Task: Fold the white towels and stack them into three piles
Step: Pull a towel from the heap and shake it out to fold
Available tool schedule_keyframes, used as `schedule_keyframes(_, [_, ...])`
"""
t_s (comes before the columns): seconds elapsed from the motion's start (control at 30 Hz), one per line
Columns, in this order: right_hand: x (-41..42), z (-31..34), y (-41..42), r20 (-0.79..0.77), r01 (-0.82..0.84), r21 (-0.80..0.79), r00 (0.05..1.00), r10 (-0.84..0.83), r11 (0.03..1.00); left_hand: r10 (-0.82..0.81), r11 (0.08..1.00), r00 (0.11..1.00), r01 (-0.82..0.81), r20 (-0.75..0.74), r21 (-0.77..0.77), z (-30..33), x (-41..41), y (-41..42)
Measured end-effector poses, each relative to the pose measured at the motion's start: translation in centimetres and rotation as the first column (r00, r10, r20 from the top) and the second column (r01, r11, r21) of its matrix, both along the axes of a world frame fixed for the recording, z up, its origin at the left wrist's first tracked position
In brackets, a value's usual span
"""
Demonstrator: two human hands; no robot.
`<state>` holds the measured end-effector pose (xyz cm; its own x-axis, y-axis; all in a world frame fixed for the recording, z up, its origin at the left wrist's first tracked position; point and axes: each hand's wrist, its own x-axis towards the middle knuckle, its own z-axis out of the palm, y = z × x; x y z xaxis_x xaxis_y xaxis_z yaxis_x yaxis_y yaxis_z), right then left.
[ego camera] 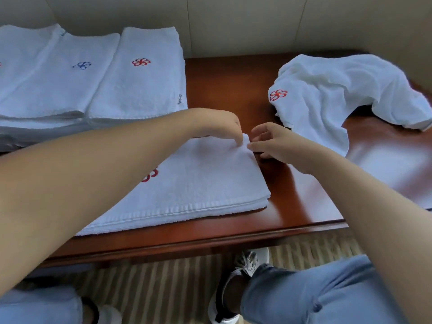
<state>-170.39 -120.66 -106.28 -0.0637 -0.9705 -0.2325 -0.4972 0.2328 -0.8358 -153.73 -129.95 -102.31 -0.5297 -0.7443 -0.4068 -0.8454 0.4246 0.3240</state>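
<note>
A folded white towel with a red logo lies near the front edge of the wooden table. My left hand pinches its far right corner. My right hand touches the same corner from the right, its fingers loosely bent. Behind on the left stand folded piles: one with a red logo on top, one with a blue logo, and a third pile cut off at the left edge. An unfolded, crumpled towel with a red logo lies at the right.
A pale panelled wall closes the table's far side. Below the table's front edge I see striped carpet, my jeans-clad knees and my shoes. Bare wood shows between the folded towel and the crumpled one.
</note>
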Motion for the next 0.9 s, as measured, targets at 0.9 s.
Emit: schedule_keyframes(0.9, [13.7,24.2,7.0,-0.665,-0.146,-0.103,0.746,0.041,0.984,0.136,0.946,0.597,-0.315,-0.79,-0.075,20.5,22.5,9.4])
